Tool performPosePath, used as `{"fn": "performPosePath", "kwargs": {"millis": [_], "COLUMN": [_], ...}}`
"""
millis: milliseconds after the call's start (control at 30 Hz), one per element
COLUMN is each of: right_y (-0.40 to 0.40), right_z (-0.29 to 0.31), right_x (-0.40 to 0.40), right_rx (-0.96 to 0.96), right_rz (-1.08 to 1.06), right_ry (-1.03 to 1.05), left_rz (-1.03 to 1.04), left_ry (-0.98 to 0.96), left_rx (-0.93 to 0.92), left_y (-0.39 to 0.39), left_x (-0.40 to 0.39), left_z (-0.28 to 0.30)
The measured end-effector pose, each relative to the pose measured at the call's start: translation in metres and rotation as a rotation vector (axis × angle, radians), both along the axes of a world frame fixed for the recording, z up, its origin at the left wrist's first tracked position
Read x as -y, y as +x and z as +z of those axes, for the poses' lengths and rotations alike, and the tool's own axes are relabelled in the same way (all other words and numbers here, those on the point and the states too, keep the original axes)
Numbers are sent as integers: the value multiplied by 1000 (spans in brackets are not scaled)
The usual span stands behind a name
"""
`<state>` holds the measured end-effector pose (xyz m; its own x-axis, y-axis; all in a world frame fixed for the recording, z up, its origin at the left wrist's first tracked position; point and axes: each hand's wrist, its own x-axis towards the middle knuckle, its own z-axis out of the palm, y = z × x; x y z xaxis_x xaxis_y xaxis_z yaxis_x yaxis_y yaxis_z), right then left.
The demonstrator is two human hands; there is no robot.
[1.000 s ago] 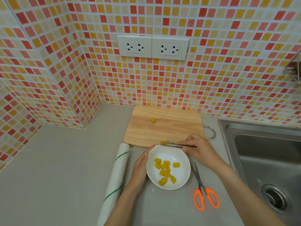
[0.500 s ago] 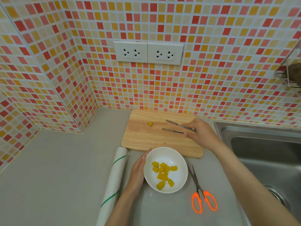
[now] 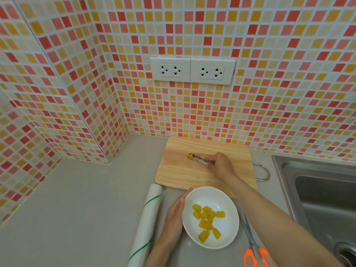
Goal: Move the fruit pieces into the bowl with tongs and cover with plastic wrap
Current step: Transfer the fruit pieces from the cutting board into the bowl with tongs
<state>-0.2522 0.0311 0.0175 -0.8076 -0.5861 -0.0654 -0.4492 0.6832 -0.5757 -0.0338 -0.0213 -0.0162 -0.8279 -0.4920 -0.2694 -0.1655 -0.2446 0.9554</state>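
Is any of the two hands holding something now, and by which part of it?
The right hand holds the tongs by their handle end. The left hand only rests flat against the bowl.

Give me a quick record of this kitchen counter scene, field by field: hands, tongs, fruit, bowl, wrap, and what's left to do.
right hand: holds tongs over cutting board
tongs tips: at last fruit piece
left hand: against bowl rim
bowl: holds several yellow pieces
plastic wrap roll: lying left of bowl, unused
scissors: right of bowl
remaining: last piece, then wrap
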Motion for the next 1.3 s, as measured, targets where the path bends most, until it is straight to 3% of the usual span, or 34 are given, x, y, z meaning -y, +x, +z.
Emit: {"fn": "performPosePath", "kwargs": {"millis": [333, 700, 933, 1100, 1300], "right_y": [53, 102, 50, 24, 24], "right_z": [28, 51, 53, 21, -7], "right_x": [-80, -155, -137, -110, -89], "right_rx": [-34, -149, -187, -87, -86], "right_rz": [30, 252, -39, -228, -297], "right_ry": [-255, 203, -7, -41, 38], "left_rz": [4, 0, -12, -19, 15], "left_ry": [-7, -42, -87, -107, -46], "left_rx": [-40, -45, -32, -20, 23], "left_y": [0, 1, 1, 1, -1], "left_x": [-4, -4, -2, -1, 2], "left_z": [2, 1, 1, 1, 8]}}
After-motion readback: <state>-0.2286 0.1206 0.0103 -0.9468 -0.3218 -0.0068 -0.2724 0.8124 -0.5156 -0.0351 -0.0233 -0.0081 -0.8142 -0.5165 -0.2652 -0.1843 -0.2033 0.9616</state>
